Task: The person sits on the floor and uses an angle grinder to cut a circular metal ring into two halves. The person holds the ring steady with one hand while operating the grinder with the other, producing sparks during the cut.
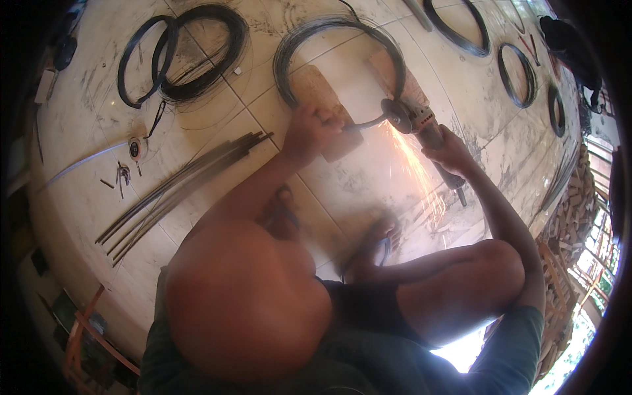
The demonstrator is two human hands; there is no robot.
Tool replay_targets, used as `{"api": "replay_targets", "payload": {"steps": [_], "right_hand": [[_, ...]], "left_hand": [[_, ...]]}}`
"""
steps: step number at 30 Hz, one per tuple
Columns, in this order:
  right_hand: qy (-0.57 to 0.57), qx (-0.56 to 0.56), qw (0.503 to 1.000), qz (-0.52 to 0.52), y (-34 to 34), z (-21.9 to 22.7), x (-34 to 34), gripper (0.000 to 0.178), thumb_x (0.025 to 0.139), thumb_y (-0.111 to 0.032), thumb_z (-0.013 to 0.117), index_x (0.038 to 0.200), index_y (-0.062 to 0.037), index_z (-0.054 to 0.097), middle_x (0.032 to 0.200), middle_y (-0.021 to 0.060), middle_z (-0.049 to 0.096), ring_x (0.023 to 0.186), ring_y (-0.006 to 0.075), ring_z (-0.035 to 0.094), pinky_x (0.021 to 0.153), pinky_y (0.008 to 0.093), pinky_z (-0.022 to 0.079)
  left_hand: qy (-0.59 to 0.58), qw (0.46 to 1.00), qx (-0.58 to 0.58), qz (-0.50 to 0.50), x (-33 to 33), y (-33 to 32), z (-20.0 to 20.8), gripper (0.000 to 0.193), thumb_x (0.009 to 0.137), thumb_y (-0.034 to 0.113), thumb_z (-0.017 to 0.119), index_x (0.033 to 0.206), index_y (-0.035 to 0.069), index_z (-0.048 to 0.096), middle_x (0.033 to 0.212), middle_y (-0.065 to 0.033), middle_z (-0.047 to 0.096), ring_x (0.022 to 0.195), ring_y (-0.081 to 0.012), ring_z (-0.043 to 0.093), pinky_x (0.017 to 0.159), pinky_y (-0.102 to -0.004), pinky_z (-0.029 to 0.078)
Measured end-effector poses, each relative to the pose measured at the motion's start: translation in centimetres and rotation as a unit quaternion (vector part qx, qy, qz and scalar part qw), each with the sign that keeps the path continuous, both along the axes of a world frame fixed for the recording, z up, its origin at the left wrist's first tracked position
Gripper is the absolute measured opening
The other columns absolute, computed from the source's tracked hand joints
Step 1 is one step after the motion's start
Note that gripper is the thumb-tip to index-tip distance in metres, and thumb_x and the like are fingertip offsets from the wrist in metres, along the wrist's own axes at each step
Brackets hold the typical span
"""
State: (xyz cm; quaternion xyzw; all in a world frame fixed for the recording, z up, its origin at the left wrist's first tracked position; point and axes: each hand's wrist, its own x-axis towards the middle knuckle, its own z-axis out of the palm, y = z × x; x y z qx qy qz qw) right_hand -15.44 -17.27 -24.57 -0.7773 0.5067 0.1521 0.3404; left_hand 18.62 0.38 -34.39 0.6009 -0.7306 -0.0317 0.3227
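My left hand (313,136) is closed round the bundled end of a black wire coil (284,59), which lies in a wide ring on the floor. Past my fingers, the dark end of the bundle reaches right to the cutting disc (397,116) of an angle grinder (431,135). My right hand (451,155) grips the grinder's body. Orange sparks (421,171) spray from the disc down toward me. Under the wire lies one wooden block (319,92), close to my left hand. A second wooden block (388,66) lies beneath the coil's right side, beyond the disc.
Several thin metal rods (184,178) lie left of my arm. Beyond them are a tape measure (136,149) and small metal pieces (123,172). More wire coils (237,33) lie far left and far right. My sandalled feet (378,250) stand below the sparks; piled wood (559,270) is at right.
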Motion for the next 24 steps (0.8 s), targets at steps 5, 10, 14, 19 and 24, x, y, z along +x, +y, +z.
{"api": "replay_targets", "payload": {"steps": [5, 10, 14, 19, 24], "right_hand": [[-0.004, 0.011, 1.000, -0.013, 0.0, 0.3, 0.6, 0.076, 0.077, -0.044, 0.080, 0.132, 0.0033, 0.055, 0.111, 0.0303, 0.070, 0.104, 0.0441, 0.070, 0.090, 0.0491, 0.053], [0.003, 0.007, 1.000, -0.005, -0.1, 0.3, 0.2, 0.076, 0.077, -0.044, 0.080, 0.131, 0.0031, 0.055, 0.111, 0.0292, 0.070, 0.103, 0.0436, 0.070, 0.089, 0.0491, 0.054], [0.009, 0.013, 1.000, -0.012, 0.0, 0.5, 0.8, 0.074, 0.077, -0.044, 0.079, 0.129, 0.0030, 0.056, 0.110, 0.0288, 0.071, 0.102, 0.0434, 0.070, 0.087, 0.0488, 0.054], [-0.005, 0.001, 1.000, -0.018, 0.3, 1.0, 0.8, 0.074, 0.076, -0.043, 0.079, 0.129, 0.0029, 0.056, 0.109, 0.0294, 0.071, 0.103, 0.0438, 0.070, 0.087, 0.0490, 0.054], [0.008, -0.005, 1.000, -0.008, 0.0, 0.2, 0.7, 0.075, 0.075, -0.044, 0.079, 0.129, 0.0031, 0.057, 0.107, 0.0296, 0.071, 0.102, 0.0444, 0.070, 0.087, 0.0490, 0.054]], "left_hand": [[0.002, 1.000, -0.005, 0.008, -0.2, 0.0, 0.2, 0.026, 0.077, 0.020, 0.084, 0.103, 0.021, 0.081, 0.097, 0.0000, 0.064, 0.099, -0.0249, 0.059, 0.087, -0.0455, 0.049], [-0.011, 1.000, -0.002, 0.009, -0.4, 0.0, 0.8, 0.027, 0.077, 0.020, 0.084, 0.104, 0.021, 0.081, 0.098, 0.0003, 0.064, 0.099, -0.0248, 0.059, 0.088, -0.0444, 0.048], [0.005, 1.000, 0.002, 0.011, -0.1, 0.2, -0.3, 0.026, 0.078, 0.020, 0.084, 0.104, 0.021, 0.081, 0.098, 0.0010, 0.062, 0.098, -0.0248, 0.058, 0.088, -0.0443, 0.048], [0.002, 1.000, -0.002, 0.009, -0.3, -0.1, 0.4, 0.025, 0.079, 0.020, 0.084, 0.104, 0.022, 0.081, 0.098, 0.0014, 0.062, 0.097, -0.0248, 0.058, 0.089, -0.0451, 0.048], [0.007, 1.000, -0.002, 0.001, 0.0, 0.0, 0.0, 0.024, 0.080, 0.019, 0.083, 0.104, 0.021, 0.081, 0.098, 0.0017, 0.063, 0.097, -0.0244, 0.058, 0.088, -0.0449, 0.048]]}}
